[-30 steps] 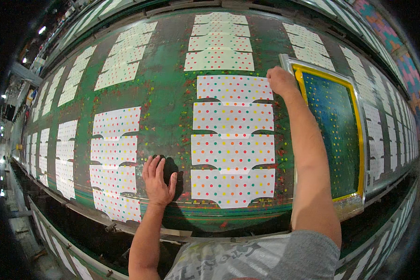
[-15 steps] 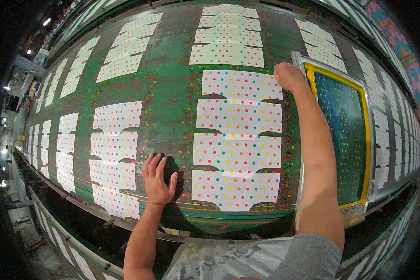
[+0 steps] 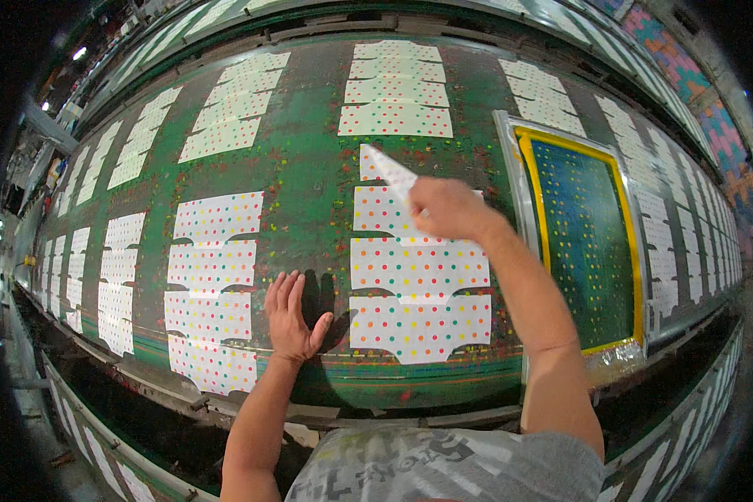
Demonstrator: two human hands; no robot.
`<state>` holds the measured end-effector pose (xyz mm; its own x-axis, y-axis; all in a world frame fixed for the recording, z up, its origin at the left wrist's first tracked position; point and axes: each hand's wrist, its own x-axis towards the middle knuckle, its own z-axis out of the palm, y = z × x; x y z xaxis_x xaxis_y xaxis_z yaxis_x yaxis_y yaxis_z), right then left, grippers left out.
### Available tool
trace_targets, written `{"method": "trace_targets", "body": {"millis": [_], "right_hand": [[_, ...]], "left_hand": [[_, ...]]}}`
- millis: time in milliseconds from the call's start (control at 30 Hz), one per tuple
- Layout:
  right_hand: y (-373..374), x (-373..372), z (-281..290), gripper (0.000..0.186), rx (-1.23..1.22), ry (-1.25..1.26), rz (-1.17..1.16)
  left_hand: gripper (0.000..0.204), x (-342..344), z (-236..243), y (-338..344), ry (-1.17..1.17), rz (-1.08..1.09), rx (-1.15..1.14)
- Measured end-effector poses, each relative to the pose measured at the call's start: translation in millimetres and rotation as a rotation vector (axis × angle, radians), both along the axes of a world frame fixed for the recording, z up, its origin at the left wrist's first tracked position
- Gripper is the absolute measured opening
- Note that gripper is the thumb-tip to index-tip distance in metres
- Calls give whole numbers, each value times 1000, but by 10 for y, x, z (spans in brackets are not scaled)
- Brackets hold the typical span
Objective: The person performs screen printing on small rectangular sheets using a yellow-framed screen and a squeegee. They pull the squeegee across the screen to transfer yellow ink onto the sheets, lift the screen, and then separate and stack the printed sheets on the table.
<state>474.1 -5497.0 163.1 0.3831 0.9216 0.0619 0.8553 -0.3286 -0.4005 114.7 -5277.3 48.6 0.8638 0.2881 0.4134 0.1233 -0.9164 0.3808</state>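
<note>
My right hand (image 3: 452,207) is closed on a corner of the farthest white polka-dot cut piece (image 3: 383,169) in the middle column. That piece is folded over, and its left end still lies on the long green table (image 3: 301,188). Whether it is cloth or paper I cannot tell. Below my right hand lie more dotted pieces of the same shape, such as the nearest white piece (image 3: 420,326). My left hand (image 3: 293,325) rests on the table between two columns, fingers apart, holding nothing.
To the right of my right arm lies a screen-printing frame (image 3: 581,243) with yellow edging and a dotted blue-green mesh. Another column of dotted pieces (image 3: 209,268) is at left. More columns (image 3: 396,92) line the far side. A rail (image 3: 151,383) runs along the near edge.
My right hand has moved left and nearer, lifting the right part of the farthest middle piece and folding it back. My left hand stays on the table. The view has shifted slightly.
</note>
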Motion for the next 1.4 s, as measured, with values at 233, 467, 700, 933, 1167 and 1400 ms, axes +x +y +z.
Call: {"method": "trace_targets", "body": {"millis": [233,467,700,933,1167,1400], "right_hand": [[-105,-2014,357,11,121,155,240],[-974,-3120,579,13,203,420,140],[-2252,-3343,638,11,227,432,-370],[-2589,-2846,105,8,170,396,-563],[-2558,-2424,-110,14,83,-72,-376],[-2987,-2625,129,18,283,-23,-238]], "left_hand": [[91,6,116,-10,-322,7,-67],[27,-363,400,-121,-94,-419,-13],[22,-1014,486,-424,187,-472,-990],[35,-985,310,-854,270,-215,-1053],[40,-725,122,-1042,48,5,-641],[31,-1005,301,-1229,-147,288,-537]]}}
